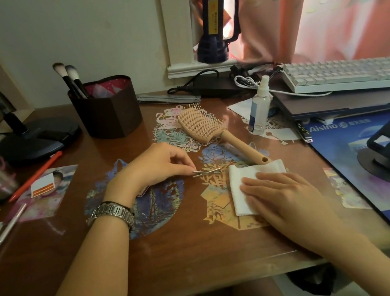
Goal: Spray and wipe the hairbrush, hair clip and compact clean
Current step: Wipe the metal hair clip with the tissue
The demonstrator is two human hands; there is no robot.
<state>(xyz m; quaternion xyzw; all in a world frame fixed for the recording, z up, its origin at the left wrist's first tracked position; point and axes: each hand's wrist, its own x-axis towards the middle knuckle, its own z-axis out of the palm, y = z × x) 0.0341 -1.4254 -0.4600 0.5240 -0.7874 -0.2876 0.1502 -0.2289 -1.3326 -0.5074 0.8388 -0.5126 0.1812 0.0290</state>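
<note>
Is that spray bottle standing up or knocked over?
Standing. The spray bottle sits base-down on the desk, nozzle on top, beyond the hairbrush.

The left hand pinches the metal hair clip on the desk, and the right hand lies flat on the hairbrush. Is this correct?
Not quite. The left hand does pinch the hair clip on the desk, but the right hand lies flat on the white tissue, not on the hairbrush. The brush lies apart, behind the tissue, untouched. The head view shows this.

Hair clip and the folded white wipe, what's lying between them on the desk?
Nothing: in the head view, only bare glossy desk with paper-cut designs under its surface separates the hair clip from the wipe.
</note>
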